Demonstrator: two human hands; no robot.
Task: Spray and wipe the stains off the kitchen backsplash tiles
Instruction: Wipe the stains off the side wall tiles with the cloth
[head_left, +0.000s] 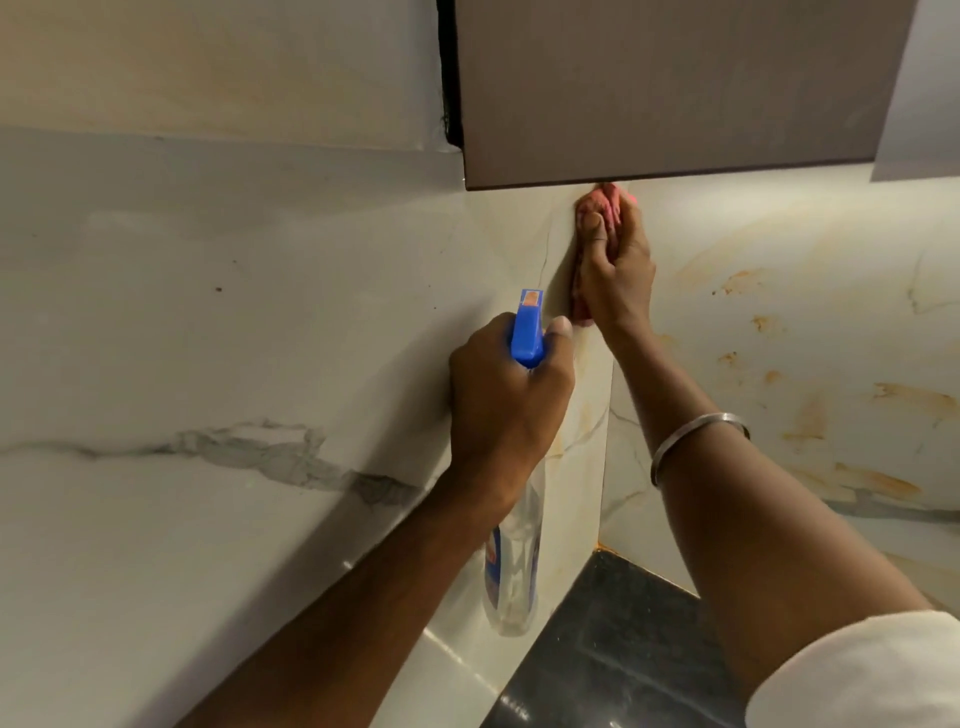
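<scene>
The person is wiping the backsplash tiles (311, 312) along the corner seam directly below the wall cabinet (675, 88). The right grip (615, 270) is clenching a pink cloth (597, 200) and pressing it to the tile right under the cabinet's lower edge. The left grip (506, 395) is grasping the spray bottle (527, 332) by its neck, further below the cabinet, nozzle facing the wall. Orange stains (743, 280) are showing below the cabinet's right end. Firm, overlapping strokes running down from the cabinet edge are probably working best here, with more spray where marks are resisting.
</scene>
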